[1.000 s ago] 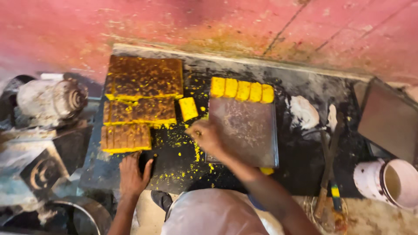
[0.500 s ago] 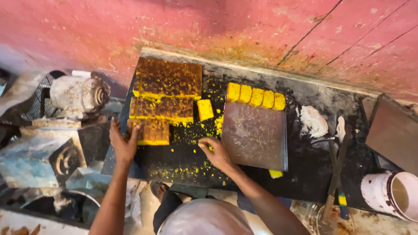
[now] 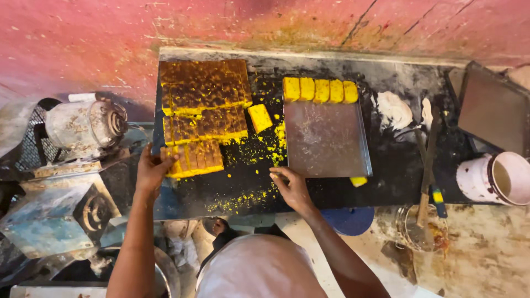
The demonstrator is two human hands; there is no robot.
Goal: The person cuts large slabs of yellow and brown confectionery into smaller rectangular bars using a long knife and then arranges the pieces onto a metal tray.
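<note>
We look down on a dark worktop pushed against a pink wall, with yellow crumbs all over it.

Nearest to us are two bare hands. The left hand is open, with its fingers resting on the near left end of the cut cake row; it is not gripping anything. The right hand lies on the worktop with loosely curled fingers, just beside the near left corner of the metal tray. We cannot tell if it pinches a crumb.

The cake is brown on top and yellow on the sides. We count three strips: the near cut row, a middle strip and a big far slab. One loose yellow piece lies between the cake and the tray.

The tray holds five yellow pieces in a line along its far edge. One more small yellow bit lies at its near right corner.

To the right we see a white lump, a long knife, one white bucket lying on its side, and a second, darker tray. To the left stands a grey motor.
</note>
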